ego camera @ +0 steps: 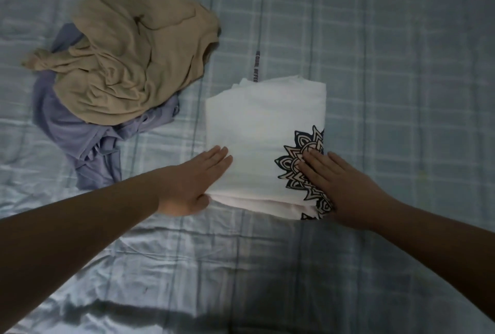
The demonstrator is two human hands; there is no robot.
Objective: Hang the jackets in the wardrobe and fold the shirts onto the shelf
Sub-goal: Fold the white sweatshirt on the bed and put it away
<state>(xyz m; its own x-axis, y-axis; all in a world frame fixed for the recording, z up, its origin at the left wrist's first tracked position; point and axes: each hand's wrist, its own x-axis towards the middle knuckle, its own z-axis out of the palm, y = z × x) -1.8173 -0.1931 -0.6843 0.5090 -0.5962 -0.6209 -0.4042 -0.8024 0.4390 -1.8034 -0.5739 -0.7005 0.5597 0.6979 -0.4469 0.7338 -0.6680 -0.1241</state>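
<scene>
White shirt (263, 132) lay folded on the bed (401, 65), long axis running away from the person, between the two hands. Left hand (197, 181) lay flat and open against its near-left edge; right hand (332, 186) lay flat, fingers spread, on the printed near-right corner, neither gripping cloth. Both equally near; unfolded tan garment (128, 65) and purple garment (80, 132) were heaped to the far left.

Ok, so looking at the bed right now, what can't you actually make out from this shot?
Head view only:
- Wardrobe and shelf: outside the frame.
- Purple garment: mostly buried under the tan garment, so its type is unclear.
- White shirt print: partly covered by the right hand and wrapped around the fold.
- Lettering on the bedsheet: too small, cut off by the shirt.
- Left hand: palm contact hidden.
</scene>
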